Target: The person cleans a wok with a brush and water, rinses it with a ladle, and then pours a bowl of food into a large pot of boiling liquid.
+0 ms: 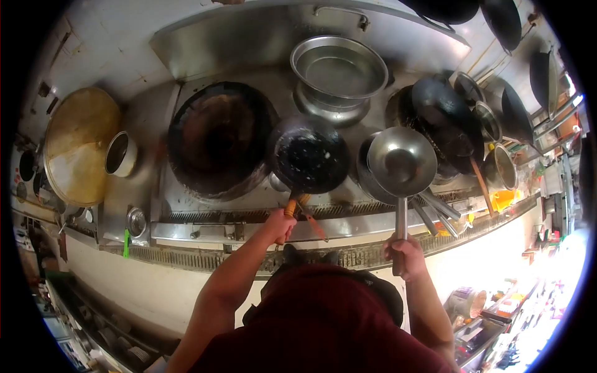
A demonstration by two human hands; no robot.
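My left hand [283,226] is closed around the wooden handle of a small black wok [311,156]. White flecks or wet glints show on the wok's dark inside. Beside that handle slants a thin reddish strip [316,226] whose kind I cannot make out. My right hand [405,255] grips the tubular metal handle of a steel pan [402,160], whose round bowl faces up. This pan overlaps another pan [367,171] beneath it, and several metal handles [438,214] stick out to its right.
A large sooty wok burner [221,140] lies left of the black wok. Behind stands a wide steel basin [339,68]. At right, a big dark wok [444,118] rests over another burner. A round yellowish lid [82,146] and a small pot [121,154] are at left.
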